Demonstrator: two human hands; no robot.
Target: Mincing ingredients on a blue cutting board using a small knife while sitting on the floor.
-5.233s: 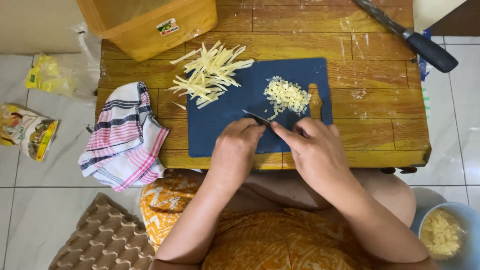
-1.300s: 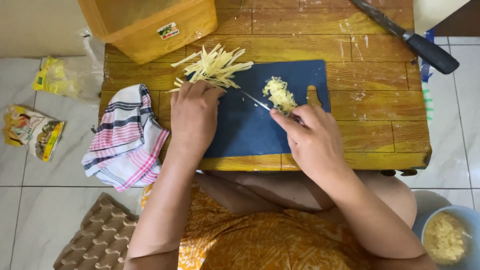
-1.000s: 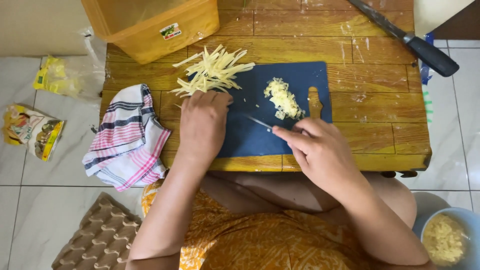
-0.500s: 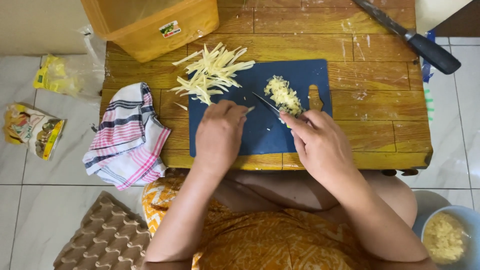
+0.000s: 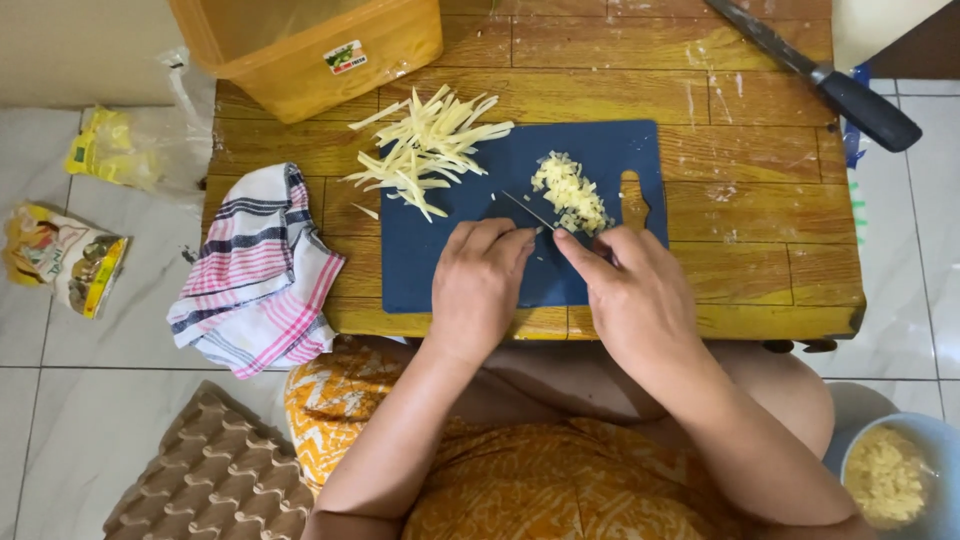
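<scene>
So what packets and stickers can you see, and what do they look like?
Snack packet: on the floor tiles at far left, flat, yellow and white with a picture.
Plastic bag: on the floor beside the table, crumpled, clear with yellow.
Sticker: on the yellow tub's side, small, white, red and green.

A low wooden table (image 5: pixel 760 210) with a worn, scratched top stands on a floor of pale tiles (image 5: pixel 120 350) with dark grout lines. A cream wall (image 5: pixel 80 40) rises far left.
</scene>
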